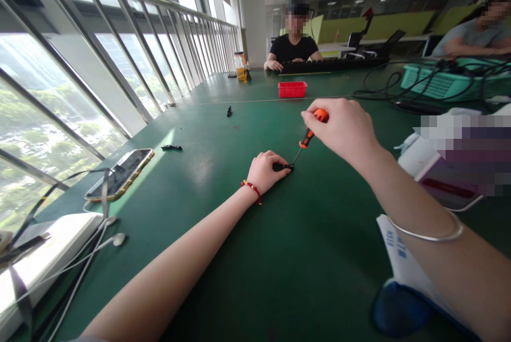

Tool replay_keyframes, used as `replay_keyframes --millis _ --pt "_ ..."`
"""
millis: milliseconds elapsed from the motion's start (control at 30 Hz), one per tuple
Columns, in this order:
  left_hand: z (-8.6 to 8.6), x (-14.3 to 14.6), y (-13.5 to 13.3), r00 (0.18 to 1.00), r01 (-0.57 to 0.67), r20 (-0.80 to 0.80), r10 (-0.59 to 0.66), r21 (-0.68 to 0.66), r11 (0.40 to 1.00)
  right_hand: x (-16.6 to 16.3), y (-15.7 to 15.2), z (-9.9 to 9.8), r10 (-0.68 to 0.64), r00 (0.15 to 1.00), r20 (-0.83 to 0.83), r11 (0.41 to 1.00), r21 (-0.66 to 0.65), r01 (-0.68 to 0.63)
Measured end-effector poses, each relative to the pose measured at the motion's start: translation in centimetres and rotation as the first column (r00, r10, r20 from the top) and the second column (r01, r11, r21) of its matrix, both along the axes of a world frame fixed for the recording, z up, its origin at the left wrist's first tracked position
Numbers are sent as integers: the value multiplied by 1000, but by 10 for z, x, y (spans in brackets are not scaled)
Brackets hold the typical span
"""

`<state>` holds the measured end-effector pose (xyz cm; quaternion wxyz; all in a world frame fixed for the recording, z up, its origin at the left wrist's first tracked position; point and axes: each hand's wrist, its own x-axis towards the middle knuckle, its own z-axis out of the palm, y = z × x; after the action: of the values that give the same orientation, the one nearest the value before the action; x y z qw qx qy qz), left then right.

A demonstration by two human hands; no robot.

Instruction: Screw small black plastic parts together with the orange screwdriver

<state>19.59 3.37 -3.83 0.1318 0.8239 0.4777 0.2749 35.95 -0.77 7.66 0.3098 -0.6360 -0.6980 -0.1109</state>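
Near the middle of the green table (223, 193), my left hand (265, 172) pinches a small black part (281, 167) and keeps it low at the tabletop. My right hand (345, 126) is closed around the handle of an orange and black screwdriver (306, 137). The screwdriver is tilted, its thin shaft running down to the right end of the black part. Whether a screw sits under the tip is too small to tell. Two more small dark pieces lie farther off, one black piece (171, 147) to the left and another black piece (229, 111) beyond my left hand.
A phone (120, 174), earphones (118, 239) and a white box-like object (48, 257) lie at left. A red basket (293, 90) stands ahead, a teal basket (435, 82) with cables at right. A tissue pack (399, 251) is beside my right forearm. Two people sit across the table.
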Motion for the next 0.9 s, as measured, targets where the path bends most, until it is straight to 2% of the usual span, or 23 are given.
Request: replay_keyframes --millis 100,267,467,667,900 --pt "0 0 0 1000 -1 0 1 1 1000 -1 1 -1 12 1000 -7 1000 -2 -12" --pt "-1 0 0 1000 -1 4 1 0 1000 -1 -1 1 -43 999 4 999 -31 43" --pt "0 0 0 1000 1 3 -1 6 1000 -1 0 0 27 1000 3 1000 -2 -27" --pt "-1 0 0 1000 1 2 -1 3 1000 -1 0 1 -4 1000 7 999 -37 4" --pt "0 0 0 1000 2 -4 -2 14 1000 -1 1 0 21 1000 1 1000 -20 -21"
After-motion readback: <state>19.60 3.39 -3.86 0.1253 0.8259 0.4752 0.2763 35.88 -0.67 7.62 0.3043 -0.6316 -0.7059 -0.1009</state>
